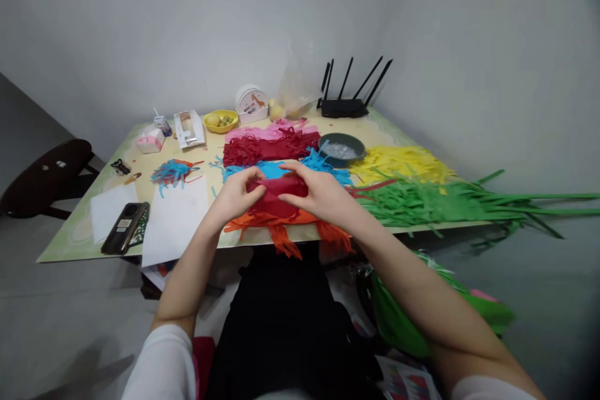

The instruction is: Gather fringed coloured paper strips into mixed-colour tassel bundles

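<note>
Low over the front of the table, a red sheet of thin paper (280, 201) spans the gap between my two hands. My left hand (240, 192) curls round its left side, thumb on the near face. On the right side, my right hand (321, 192) holds it with thumb and fingers bent; the fingertips are partly hidden by the paper. Orange fringed paper (281, 239) lies just below and hangs over the table edge. Behind my hands are blue fringed paper (274, 169), dark red fringed paper (272, 149) and pink fringed paper (248, 132).
Green strips (422, 203) and yellow strips (398, 162) spread to the right, near a dark bowl (344, 145). A black router (344, 107) stands behind. Leftward lie a blue-and-orange tassel (173, 173), white paper (175, 219), a phone (122, 228) and a yellow fruit dish (220, 128).
</note>
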Tool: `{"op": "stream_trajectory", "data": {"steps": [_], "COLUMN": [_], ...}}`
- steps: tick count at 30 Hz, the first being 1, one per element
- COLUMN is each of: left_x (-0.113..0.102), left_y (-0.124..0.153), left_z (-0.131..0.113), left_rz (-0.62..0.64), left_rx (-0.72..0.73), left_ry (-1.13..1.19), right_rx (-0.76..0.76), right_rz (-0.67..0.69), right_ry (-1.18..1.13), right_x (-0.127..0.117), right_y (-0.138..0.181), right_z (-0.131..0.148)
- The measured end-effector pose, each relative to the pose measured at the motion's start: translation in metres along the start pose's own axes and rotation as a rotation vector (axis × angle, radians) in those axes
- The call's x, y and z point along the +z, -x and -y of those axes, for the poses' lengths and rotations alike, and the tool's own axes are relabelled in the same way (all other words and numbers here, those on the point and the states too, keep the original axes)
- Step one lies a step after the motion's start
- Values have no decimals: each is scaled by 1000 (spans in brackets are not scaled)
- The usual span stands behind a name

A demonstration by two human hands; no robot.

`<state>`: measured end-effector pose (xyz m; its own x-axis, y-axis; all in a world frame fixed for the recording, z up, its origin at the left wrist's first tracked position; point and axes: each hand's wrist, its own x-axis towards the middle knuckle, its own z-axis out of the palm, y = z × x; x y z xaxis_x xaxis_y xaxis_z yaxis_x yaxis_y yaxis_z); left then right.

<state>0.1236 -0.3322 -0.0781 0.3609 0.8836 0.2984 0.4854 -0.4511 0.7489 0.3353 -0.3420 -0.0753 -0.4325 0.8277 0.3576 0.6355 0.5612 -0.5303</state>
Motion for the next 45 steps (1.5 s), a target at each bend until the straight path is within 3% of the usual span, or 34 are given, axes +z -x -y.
{"op": "stream_trajectory", "data": {"steps": [2,6,10,12,16,19,23,28,33,38,45], "left_x": [0,0,2,2,-2,-1,6,9,16,22,22], "left_y": [2,7,10,11,10,9,10,12,14,16,19], "left_z": [-6,-19,-28,-30,-25,-15,-6,-1,7,11,12], "left_rz": [18,53,84,112,167,236,151,88,-61,16,-37], "left_rx": [15,-9,-5,-4,-26,-95,-198,-193,-224,-227,-237], "left_ry": [-73,-163,-225,-224,-84,159,427,421,599,647,593], "right_rx": [-83,-99,-164,-94,50,77,119,122,209,290,231], "right_rz": [-67,-135,-73,1,108,78,67,60,46,16,-128], "right_ry": [122,236,127,124,-23,-152,-239,-294,-452,-574,-542], "right_x": [6,8,11,8,-12,-28,-29,-25,-27,-22,-17], "right_y": [5,11,13,15,19,22,27,31,33,36,44], "right_z": [1,1,1,0,-1,-4,-13,-22,-22,-26,-33]}}
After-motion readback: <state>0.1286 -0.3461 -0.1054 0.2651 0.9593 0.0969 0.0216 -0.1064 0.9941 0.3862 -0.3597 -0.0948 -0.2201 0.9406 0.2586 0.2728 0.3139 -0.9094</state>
